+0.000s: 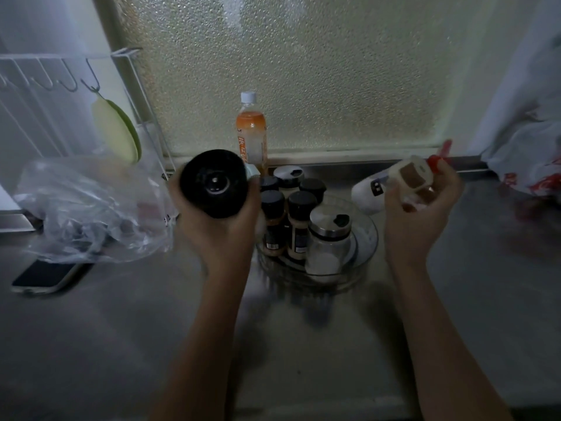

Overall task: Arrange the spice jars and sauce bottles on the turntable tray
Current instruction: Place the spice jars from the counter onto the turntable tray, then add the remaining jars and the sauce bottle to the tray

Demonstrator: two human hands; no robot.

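A clear round turntable tray [368, 238] sits on the steel counter and holds several black-capped spice jars [299, 220] and a glass shaker with a metal lid [329, 238]. My left hand [221, 226] grips a black grinder [214, 182], its round end facing me, just left of the tray. My right hand [420, 208] holds a small spice jar with a cream lid [411, 174] to the right of the tray. A white bottle [365, 191] lies behind the tray. A tall orange-liquid bottle [251, 132] stands by the window.
A crumpled clear plastic bag [88, 208] and a phone [48, 276] lie at the left. A white wire rack [60, 86] with a hanging sponge stands at the far left. A white-and-red bag [528, 165] sits at the right. Frosted glass is behind.
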